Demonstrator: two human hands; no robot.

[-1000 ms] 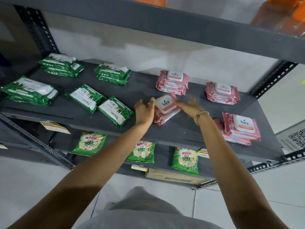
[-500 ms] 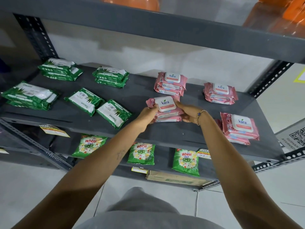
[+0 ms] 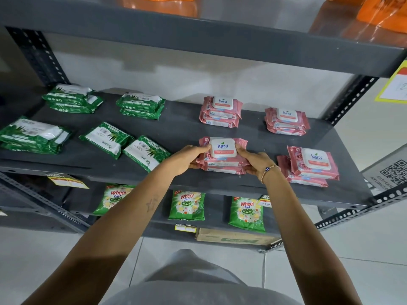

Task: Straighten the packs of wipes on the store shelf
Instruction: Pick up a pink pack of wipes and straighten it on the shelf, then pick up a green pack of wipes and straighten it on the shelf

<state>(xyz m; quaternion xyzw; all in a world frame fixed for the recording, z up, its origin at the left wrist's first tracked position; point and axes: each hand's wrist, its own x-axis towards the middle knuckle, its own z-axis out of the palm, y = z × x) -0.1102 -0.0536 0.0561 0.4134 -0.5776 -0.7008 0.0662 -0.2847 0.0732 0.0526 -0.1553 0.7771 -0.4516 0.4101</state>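
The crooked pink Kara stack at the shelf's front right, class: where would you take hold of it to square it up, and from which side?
Grip the pink Kara stack by its two short ends, one hand each, coming from the front edge of the shelf. The top pack sits skewed over the lower ones, so pressing both ends would likely align them. Avoid the raised white lid.

Dark grey shelf (image 3: 180, 130), metal. Green wipe packs (image 3: 33, 135) spread over left half, two loose ones (image 3: 125, 144) askew near front edge. Pink wipe stacks (image 3: 221, 112) on right half: two at back, two near front edge.
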